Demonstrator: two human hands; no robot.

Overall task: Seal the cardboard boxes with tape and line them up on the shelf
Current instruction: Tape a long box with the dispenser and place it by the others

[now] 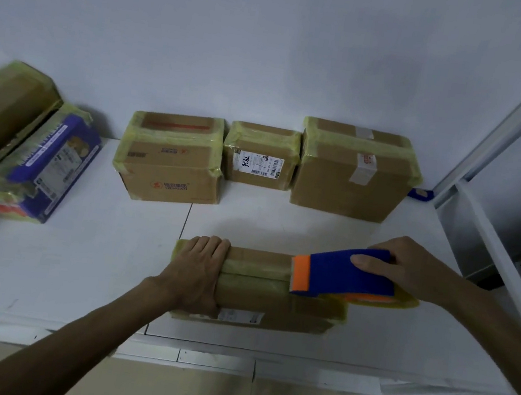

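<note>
White shelf (281, 230) against wall, three taped boxes (172, 158) lined at back. Near edge — flat box (254, 303), left hand (200, 272) pressed flat on top to steady it; right hand (409, 268) grips tape dispenser (345, 273) w/ cutter on seam, prob. laying tape.
</note>
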